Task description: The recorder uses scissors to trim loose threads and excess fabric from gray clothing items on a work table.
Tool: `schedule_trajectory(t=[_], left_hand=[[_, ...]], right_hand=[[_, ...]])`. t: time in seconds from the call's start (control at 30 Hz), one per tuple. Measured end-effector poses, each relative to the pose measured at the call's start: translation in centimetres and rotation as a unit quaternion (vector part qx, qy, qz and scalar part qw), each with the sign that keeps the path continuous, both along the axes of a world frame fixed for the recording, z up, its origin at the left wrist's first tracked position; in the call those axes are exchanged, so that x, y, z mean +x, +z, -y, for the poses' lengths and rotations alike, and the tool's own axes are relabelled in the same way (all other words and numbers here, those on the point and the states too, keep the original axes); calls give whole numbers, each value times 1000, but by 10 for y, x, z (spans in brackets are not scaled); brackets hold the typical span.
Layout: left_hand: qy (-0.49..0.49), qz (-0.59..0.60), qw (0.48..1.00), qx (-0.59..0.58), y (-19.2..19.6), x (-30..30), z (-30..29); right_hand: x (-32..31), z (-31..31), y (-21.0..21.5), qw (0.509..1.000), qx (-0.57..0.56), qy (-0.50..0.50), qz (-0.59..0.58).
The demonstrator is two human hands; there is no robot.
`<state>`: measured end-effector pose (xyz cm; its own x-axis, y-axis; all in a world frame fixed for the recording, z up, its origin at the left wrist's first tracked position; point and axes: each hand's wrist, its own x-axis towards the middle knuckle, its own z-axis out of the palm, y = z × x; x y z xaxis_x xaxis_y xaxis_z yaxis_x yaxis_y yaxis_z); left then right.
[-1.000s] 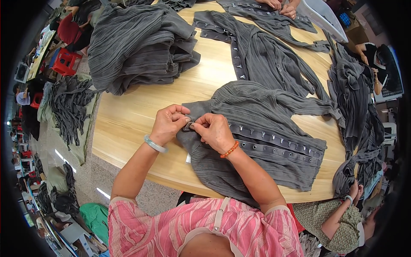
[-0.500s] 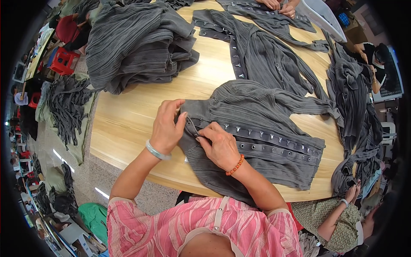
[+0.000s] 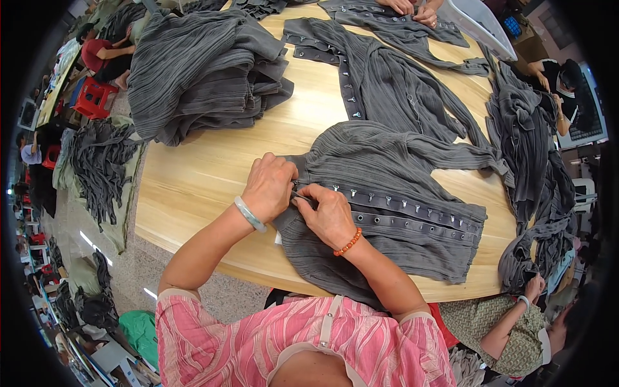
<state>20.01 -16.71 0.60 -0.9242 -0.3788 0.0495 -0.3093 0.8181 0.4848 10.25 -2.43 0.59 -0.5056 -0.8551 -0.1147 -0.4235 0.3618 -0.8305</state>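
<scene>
A dark grey ribbed shirt (image 3: 380,155) lies on the wooden table (image 3: 193,193) before me, its collar toward the left. Down its front run two strips, one with a row of metal hooks (image 3: 389,200) and the other with a row of eyelets (image 3: 387,222). At the collar, my left hand (image 3: 271,185) is closed on the collar's edge, with its fingertips partly hidden. My right hand (image 3: 327,216) pinches the eyelet strip close beside it, thumb and forefinger together. The fastener between the fingertips is mostly covered.
A tall pile of folded grey garments (image 3: 206,71) stands at the back left. Another hooked shirt (image 3: 393,77) lies beyond mine, and more grey garments (image 3: 519,129) heap along the right. Another person's hands (image 3: 416,11) work at the far edge, near a clear plastic bin (image 3: 477,26).
My left hand has shifted right and its fingers have curled over the collar, close to my right hand. My right hand has moved slightly left, and the collar edges are closer together.
</scene>
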Motion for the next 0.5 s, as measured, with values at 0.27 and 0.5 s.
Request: schedule_trajectory(t=[0.27,0.5], left_hand=[[-4,-63,996,55,0,0,3],[-2,-31,994,101,7,-5,3]], right_hand=[[-4,1,-8,999,-6,-21,-25],[-6,4,-8,1000,11,-25,-10]])
